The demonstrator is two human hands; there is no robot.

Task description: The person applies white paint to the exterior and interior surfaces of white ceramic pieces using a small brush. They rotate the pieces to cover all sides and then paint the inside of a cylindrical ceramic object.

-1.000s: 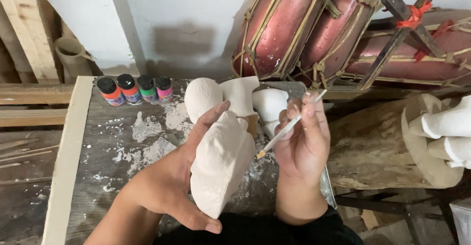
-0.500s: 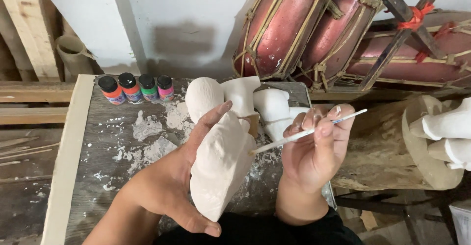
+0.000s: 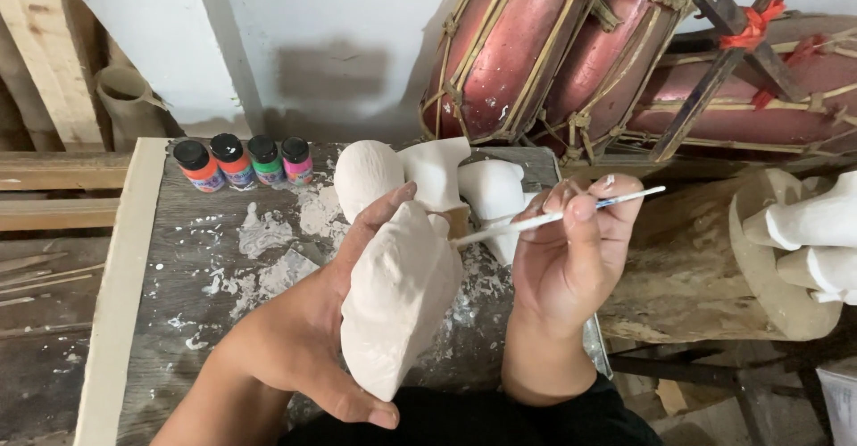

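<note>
**White figure in one hand, fine brush in the other**

Left hand [image 3: 303, 339] wrapped around a white unpainted figure [image 3: 397, 299], thumb low under its bottom edge, fingers curled up behind it with one fingertip showing at the top. Figure held upright and slightly tilted, above the near edge of a grey worktable [image 3: 178, 321], just in front of the body.

Right hand [image 3: 571, 258] closed in a loose pinch on a thin paintbrush [image 3: 553, 218], palm turned towards the camera, fingers folded over the handle. Brush nearly level, rising a little to the right; bristle end pointing left, close to the upper right side of the figure, contact not possible to confirm.

Behind the held figure, on the table: three more white pieces [image 3: 428, 178], set close together, the leftmost rounded like an egg. At the far left corner of the table, a row of four small paint bottles [image 3: 243, 162] with black caps: orange, red-orange, green, pink. Tabletop smeared with white splashes and crumbs.

Against the wall beyond the table, red drums [image 3: 571, 53] laced with cord, leaning to the right. At the right edge, another white figure [image 3: 812, 241] resting against a pale round wooden piece [image 3: 777, 294]. On the left, wooden planks [image 3: 54, 174] beside the table.
</note>
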